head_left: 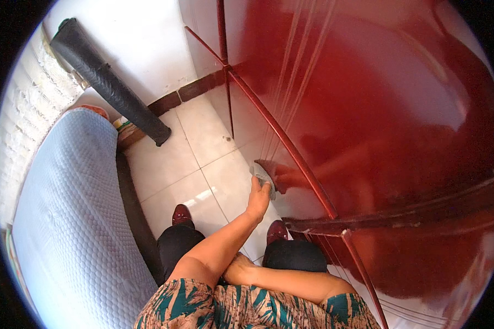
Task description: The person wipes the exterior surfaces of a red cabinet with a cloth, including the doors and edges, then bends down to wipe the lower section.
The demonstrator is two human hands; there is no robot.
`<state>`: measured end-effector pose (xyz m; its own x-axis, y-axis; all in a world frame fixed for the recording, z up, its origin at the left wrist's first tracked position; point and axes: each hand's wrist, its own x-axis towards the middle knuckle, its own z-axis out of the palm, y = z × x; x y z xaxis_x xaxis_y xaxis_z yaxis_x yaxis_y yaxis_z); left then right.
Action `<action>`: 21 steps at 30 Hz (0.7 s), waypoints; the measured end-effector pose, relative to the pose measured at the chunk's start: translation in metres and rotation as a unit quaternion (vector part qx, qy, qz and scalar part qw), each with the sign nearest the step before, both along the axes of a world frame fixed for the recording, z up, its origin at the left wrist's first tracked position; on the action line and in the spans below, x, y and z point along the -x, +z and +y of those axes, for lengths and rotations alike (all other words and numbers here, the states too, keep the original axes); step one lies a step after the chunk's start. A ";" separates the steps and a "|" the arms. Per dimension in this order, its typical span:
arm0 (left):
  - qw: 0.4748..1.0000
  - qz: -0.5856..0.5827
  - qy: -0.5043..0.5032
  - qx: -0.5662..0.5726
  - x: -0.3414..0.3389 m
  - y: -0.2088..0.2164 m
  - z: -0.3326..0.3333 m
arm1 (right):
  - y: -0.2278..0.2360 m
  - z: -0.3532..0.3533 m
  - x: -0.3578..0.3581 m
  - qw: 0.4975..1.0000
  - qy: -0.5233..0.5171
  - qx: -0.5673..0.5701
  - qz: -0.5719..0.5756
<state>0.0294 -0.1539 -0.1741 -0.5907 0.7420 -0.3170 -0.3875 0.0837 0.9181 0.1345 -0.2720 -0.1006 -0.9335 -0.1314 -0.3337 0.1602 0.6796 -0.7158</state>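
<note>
My left hand (259,198) is closed on a light grey cloth (262,174). It presses the cloth to the lower side of a glossy dark red cabinet (362,120), whose surface mirrors the hand. My right forearm crosses in front of my body. At its end my right hand (239,268) rests low by my lap, close under the left forearm. Its fingers are mostly hidden there, so what they do does not show.
A bed with a pale blue quilted cover (79,208) runs along the left. One black wrapped roll (110,85) leans at the white wall. Red trim strips (282,137) stand out from the cabinet. My dark red shoes (181,214) are on pale floor tiles (203,159).
</note>
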 end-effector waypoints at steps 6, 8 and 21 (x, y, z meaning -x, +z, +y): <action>0.982 -0.184 -0.028 -0.032 0.007 -0.087 0.003 | -0.004 0.005 0.006 0.984 0.119 -0.061 -0.119; 0.967 -0.253 -0.036 -0.025 -0.006 -0.106 -0.002 | -0.008 0.006 0.004 0.989 0.104 -0.053 -0.093; 0.990 -0.059 0.126 0.022 -0.002 0.018 0.021 | 0.000 0.019 0.007 0.994 0.049 0.044 -0.091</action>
